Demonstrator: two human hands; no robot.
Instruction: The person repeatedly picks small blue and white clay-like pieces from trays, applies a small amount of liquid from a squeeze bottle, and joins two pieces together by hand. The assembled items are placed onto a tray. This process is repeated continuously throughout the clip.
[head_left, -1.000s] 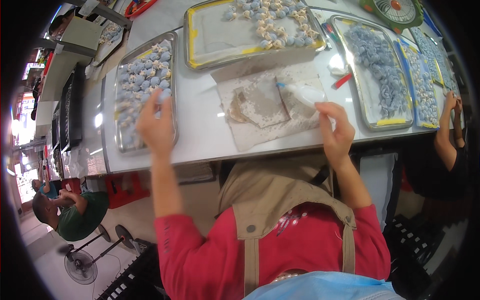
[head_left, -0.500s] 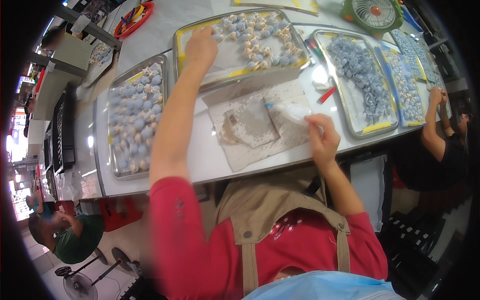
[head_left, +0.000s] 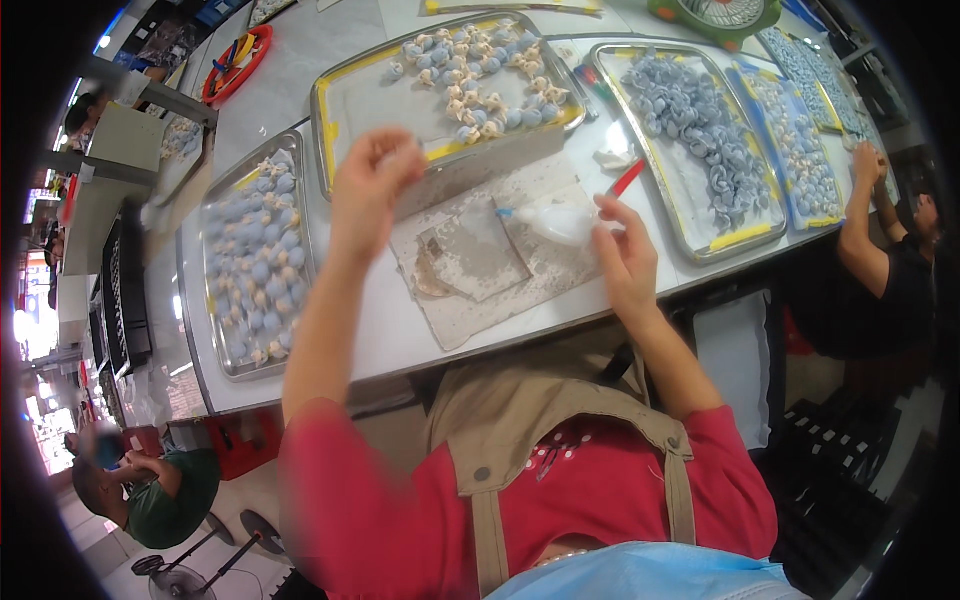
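Observation:
My left hand [head_left: 372, 195] is raised just in front of the near edge of a metal tray [head_left: 322, 135], its fingers loosely bent and apart, with nothing plainly between them. In that tray stand several small blue-grey and cream figures [head_left: 480, 65], with one [head_left: 395, 70] apart from the group at its left. My right hand [head_left: 628, 255] pinches the rear end of a translucent white squeeze bottle [head_left: 558, 224] with a blue tip. The bottle lies tilted over a stained piece of cardboard [head_left: 470, 315], its tip pointing left.
At left is a tray of blue-grey and cream pieces [head_left: 262, 265]. A tray of blue-grey curled parts [head_left: 700, 140] stands right, beside a red-handled tool [head_left: 627, 178]. Farther off are a red basket [head_left: 238, 65] and a green fan [head_left: 720, 18]. A co-worker's hands [head_left: 868, 160] work at far right.
My left hand has drawn back from the far tray toward me, leaving a figure at the tray's left. My right hand still holds the bottle. The whole view has shifted slightly.

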